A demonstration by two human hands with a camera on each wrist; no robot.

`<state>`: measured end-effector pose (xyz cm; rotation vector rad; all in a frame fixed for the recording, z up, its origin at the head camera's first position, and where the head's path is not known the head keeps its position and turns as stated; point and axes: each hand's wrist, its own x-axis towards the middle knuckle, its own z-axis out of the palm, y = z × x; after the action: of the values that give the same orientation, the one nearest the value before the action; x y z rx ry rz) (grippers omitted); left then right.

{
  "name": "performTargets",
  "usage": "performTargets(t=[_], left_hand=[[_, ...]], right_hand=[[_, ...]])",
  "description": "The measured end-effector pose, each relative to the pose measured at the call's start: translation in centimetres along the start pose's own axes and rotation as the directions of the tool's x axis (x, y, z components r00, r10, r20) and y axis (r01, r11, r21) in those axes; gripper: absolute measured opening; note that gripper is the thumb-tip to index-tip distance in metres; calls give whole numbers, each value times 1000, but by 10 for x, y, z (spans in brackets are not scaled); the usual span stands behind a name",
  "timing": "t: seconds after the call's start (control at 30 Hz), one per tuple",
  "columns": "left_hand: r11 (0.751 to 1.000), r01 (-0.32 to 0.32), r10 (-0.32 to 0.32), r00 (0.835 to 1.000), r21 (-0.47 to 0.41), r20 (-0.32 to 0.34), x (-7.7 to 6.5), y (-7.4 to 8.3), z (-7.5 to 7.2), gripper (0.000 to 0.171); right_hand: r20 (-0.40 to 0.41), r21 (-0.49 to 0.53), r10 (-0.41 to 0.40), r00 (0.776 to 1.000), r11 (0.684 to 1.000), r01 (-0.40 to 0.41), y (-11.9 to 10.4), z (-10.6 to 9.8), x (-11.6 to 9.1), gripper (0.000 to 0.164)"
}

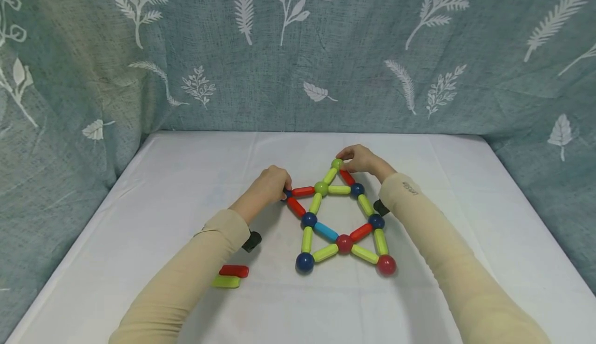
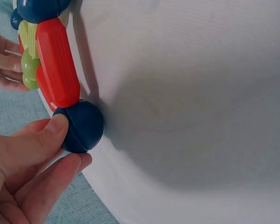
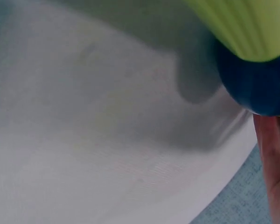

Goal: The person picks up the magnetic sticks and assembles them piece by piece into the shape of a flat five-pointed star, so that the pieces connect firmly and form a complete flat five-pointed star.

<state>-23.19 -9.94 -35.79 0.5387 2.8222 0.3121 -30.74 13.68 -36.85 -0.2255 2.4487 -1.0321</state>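
Note:
A flat frame of colored rods and balls stands on the table, with a ring in the middle and triangles around it. My left hand [image 1: 271, 184] pinches the dark blue ball [image 2: 84, 126] at the frame's left corner, where two red rods [image 1: 296, 207] meet. At the far corner my right hand [image 1: 362, 159] holds a light green ball [image 1: 337, 163] between thumb and fingers. A light green rod [image 1: 330, 176] and a red rod [image 1: 346, 177] run from that ball. The right wrist view catches only part of the hand, beside a blue ball [image 3: 256, 81].
The near corners of the frame are a blue ball [image 1: 304, 263] and a red ball [image 1: 386, 265]. A loose red rod [image 1: 234, 271] and a loose light green rod [image 1: 226, 282] lie by the left forearm. A leaf-patterned curtain [image 1: 279, 75] hangs behind the white table [image 1: 139, 220].

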Motion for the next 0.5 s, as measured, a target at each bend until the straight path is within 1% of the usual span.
performTargets(t=[0.1,0.27,0.37,0.5], left_hand=[[1000,0,0,1000,-1,1,0,0,0,15],[1000,-2,2,1000,-2,5,1,1,-1,16],[1000,1,-1,1000,6,7,1,1,-1,15],[1000,3,-3,1000,6,8,0,1,-1,15]], right_hand=[[28,14,-7,1000,1000,6,0,0,-3,39],[46,15,-9,999,1000,9,3,-2,-8,42],[49,22,-21,999,1000,20,7,-6,-13,44],[32,63,-65,997,996,63,14,-15,-26,44]])
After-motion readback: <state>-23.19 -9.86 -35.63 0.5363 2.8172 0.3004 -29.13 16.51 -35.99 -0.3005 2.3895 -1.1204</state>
